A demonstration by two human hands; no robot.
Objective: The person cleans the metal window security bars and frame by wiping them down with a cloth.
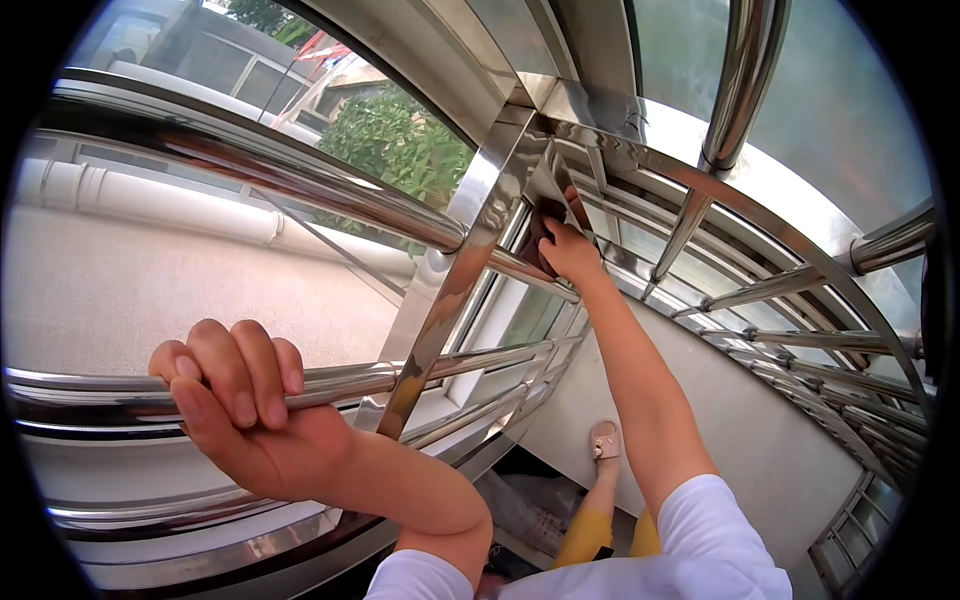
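Note:
My left hand (250, 410) is wrapped around a shiny horizontal metal rail (340, 382) at the left, fingers curled over the top. Up and to the right, my right hand (572, 252) reaches out at arm's length and presses a dark brown cloth (543, 238) against an upright polished metal post (558, 190). Part of the cloth is hidden by the fingers. Nearer to me, a wide flat metal post (440, 300) stands between the two hands, joined to the rails.
A thicker metal rail (270, 175) crosses above my left hand. Curved metal bars (740, 90) fill the right side. Below are a pale panel (700, 400), a foot in a pink sandal (604, 440) and dark items. Outside run a white pipe (180, 205) and green bushes (400, 150).

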